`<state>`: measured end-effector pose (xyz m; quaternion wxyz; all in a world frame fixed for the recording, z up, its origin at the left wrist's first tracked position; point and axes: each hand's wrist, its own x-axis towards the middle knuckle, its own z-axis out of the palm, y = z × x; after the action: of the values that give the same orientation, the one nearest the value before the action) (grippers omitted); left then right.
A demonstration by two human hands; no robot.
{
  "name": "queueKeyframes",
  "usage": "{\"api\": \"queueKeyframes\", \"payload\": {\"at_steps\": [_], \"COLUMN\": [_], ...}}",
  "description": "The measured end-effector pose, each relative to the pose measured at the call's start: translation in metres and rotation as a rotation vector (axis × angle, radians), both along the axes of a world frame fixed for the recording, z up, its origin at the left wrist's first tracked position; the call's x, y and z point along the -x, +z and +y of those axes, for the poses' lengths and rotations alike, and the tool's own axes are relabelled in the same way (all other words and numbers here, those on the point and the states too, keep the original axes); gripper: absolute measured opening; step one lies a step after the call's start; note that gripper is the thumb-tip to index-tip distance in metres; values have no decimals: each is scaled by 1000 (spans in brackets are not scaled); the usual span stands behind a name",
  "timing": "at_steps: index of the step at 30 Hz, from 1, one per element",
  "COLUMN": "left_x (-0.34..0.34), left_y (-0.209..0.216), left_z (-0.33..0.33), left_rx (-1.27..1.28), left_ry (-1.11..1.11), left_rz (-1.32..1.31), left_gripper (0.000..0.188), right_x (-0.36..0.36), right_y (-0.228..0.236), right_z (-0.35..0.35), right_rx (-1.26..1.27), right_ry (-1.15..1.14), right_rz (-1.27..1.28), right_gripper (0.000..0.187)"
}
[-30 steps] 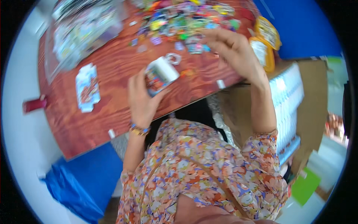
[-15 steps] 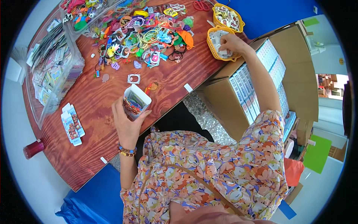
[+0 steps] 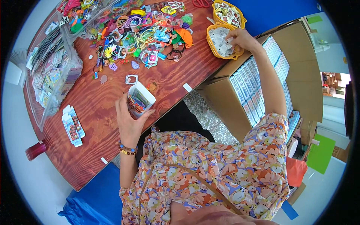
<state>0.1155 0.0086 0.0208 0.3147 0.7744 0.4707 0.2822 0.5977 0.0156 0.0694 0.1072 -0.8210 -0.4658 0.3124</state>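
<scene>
My left hand (image 3: 129, 123) is wrapped round a small open-topped cardboard box (image 3: 141, 99), white inside, with colourful cards or packets showing in it. The box is tilted just above the table. Out at the far right, my right hand (image 3: 242, 39) reaches over a yellow plastic basket (image 3: 213, 51) of small white packets (image 3: 220, 36). Its thumb and fingers are bent together among the packets; whatever they pinch cannot be made out. Beside the held box lie a white square-framed piece (image 3: 131, 79) and a small orange-brown trinket (image 3: 152, 86).
A heap of colourful small toys and cords (image 3: 142, 39) covers the table's far middle. Clear plastic bins (image 3: 56, 108) of cards and toys stand left. A flattened printed box (image 3: 73, 126) lies near left. A second yellow basket (image 3: 244, 18) and a carton (image 3: 221, 101) of packed boxes stand right.
My right hand has lifted slightly and shifted right over the basket, uncovering more white packets. The box in my left hand has moved a little to the right and nearer.
</scene>
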Motion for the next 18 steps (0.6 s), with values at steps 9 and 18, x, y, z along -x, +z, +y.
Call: {"api": "queueKeyframes", "payload": {"at_steps": [9,18], "left_x": [-10,-46], "left_y": [-1,1], "left_z": [6,13], "left_rx": [27,-86], "left_ry": [-6,-76], "left_rz": [-28,33], "left_gripper": [84,83], "right_x": [1,212], "right_y": [0,49], "right_z": [-6,-2], "right_rx": [-218,-548], "right_ry": [17,460], "right_rz": [154,415], "right_gripper": [30,23]}}
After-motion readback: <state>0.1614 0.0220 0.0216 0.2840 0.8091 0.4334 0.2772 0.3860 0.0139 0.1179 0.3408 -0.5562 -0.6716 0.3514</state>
